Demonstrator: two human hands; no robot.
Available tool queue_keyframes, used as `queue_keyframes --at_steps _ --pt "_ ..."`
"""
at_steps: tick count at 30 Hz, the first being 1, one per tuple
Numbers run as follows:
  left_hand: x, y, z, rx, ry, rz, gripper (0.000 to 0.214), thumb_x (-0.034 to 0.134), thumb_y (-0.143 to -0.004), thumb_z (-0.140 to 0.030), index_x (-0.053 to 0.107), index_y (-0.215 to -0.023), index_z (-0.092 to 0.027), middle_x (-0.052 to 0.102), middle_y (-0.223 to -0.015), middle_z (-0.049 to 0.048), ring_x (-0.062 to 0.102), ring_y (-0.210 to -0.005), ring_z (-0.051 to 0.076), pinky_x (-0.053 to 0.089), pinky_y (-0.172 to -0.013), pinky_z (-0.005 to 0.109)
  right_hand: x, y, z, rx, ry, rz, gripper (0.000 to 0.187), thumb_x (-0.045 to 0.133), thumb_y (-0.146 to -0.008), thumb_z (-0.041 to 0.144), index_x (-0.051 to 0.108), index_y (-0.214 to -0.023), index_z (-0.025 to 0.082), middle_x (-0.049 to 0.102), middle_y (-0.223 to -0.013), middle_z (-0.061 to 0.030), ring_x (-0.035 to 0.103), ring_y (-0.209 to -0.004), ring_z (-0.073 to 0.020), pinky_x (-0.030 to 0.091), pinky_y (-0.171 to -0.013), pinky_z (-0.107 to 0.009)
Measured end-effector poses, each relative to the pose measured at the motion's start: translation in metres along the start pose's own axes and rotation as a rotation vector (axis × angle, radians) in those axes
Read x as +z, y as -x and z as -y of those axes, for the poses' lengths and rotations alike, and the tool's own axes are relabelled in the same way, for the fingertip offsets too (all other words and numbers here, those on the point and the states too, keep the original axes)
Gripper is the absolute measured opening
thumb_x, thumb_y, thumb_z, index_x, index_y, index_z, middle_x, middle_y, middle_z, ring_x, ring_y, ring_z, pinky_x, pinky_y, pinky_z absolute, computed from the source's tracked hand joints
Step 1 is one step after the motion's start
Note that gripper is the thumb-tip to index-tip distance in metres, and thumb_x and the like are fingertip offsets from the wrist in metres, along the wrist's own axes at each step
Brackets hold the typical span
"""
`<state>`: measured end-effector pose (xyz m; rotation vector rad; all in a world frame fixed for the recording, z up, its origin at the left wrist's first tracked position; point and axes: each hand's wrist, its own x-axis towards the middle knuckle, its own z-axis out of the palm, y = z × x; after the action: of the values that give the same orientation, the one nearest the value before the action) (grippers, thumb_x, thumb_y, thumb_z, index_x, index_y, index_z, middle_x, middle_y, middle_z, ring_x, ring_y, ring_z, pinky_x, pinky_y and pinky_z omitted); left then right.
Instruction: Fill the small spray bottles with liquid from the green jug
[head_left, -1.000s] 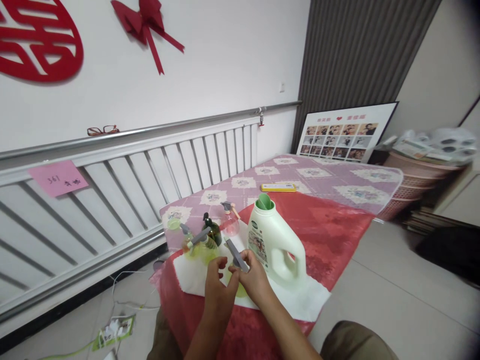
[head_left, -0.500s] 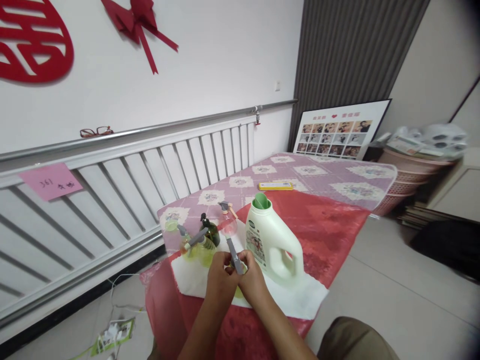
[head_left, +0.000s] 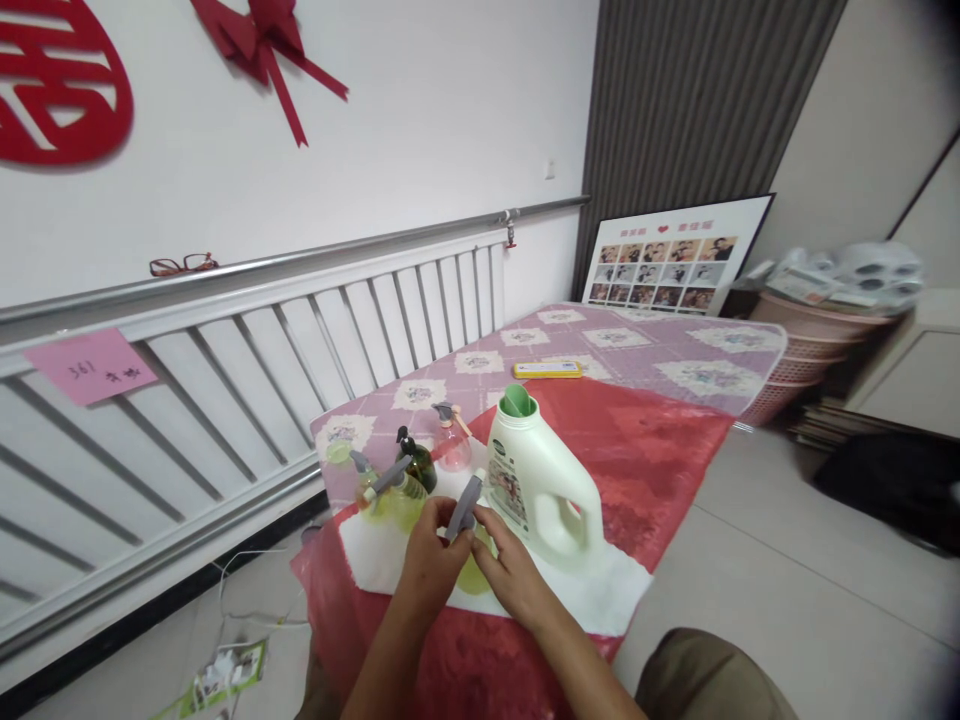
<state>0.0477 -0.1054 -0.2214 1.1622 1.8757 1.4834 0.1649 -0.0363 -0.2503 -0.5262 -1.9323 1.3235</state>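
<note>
The large pale jug (head_left: 544, 490) stands upright on a white cloth (head_left: 600, 595) laid over the counter (head_left: 574, 340), its mouth uncapped and a green spout (head_left: 517, 402) showing inside. Just left of the jug and nearer the person, the left hand (head_left: 431, 555) has its grip pinching a gray spray head (head_left: 463, 508), tilted with its pale nozzle up toward the jug. The right hand (head_left: 514, 570), in front of the jug, has its fingertips close to the lower end of that head; whether its grip is pinching anything I cannot tell. A yellow-green bottle (head_left: 475, 577) sits below the hands, on the near left side of the jug. As for progress, the pink bottle (head_left: 454, 452) and the dark bottle (head_left: 421, 470), both left of the jug, look finished, each with a top in place. The bottle below the hands seems to be the unfinished one: its neck is hidden, so I cannot tell if the head is seated. The open jug also looks left to be closed.
</note>
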Motion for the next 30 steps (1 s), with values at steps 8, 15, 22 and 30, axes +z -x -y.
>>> queue_keyframes --at_steps 8,15,22,30 --pt "0.003 0.004 0.004 -0.042 0.041 -0.023 0.024 0.057 -0.072 -0.019 0.059 -0.095 -0.018 0.064 -0.089 0.0029 0.06 -0.079 0.017 0.047 -0.069 0.027 0.003 -0.001 0.004 0.051 -0.002 -0.043 0.027 0.052 -0.086 0.026 0.058 -0.112 0.023 0.065 -0.113 -0.0059 0.058 -0.11 -0.0218 0.042 -0.098 -0.036" --pt "0.01 0.008 0.01 -0.084 0.081 -0.122 0.03 0.063 -0.069 -0.024 0.058 -0.098 -0.018 0.067 -0.091 0.0047 0.064 -0.081 0.018 0.048 -0.072 0.029 0.021 -0.002 -0.01 0.172 -0.028 -0.216 0.026 0.058 -0.076 0.023 0.058 -0.102 0.02 0.069 -0.107 -0.0077 0.062 -0.105 -0.0255 0.047 -0.091 -0.038" --pt "0.013 0.009 0.006 -0.094 0.016 -0.201 0.03 0.068 -0.066 -0.027 0.056 -0.092 -0.018 0.066 -0.082 0.0032 0.062 -0.069 0.017 0.049 -0.066 0.029 0.035 -0.004 -0.013 0.246 -0.051 -0.317 0.021 0.059 -0.073 0.026 0.051 -0.092 0.021 0.072 -0.089 -0.007 0.068 -0.082 -0.0248 0.053 -0.073 -0.036" --pt "0.009 0.005 0.008 -0.015 -0.035 -0.169 0.017 0.062 -0.067 -0.023 0.06 -0.084 -0.019 0.061 -0.08 0.0008 0.06 -0.078 0.017 0.046 -0.069 0.028 0.022 0.004 -0.002 0.151 -0.035 -0.187 0.027 0.056 -0.081 0.031 0.065 -0.103 0.02 0.071 -0.102 -0.0076 0.064 -0.1 -0.0253 0.048 -0.091 -0.038"
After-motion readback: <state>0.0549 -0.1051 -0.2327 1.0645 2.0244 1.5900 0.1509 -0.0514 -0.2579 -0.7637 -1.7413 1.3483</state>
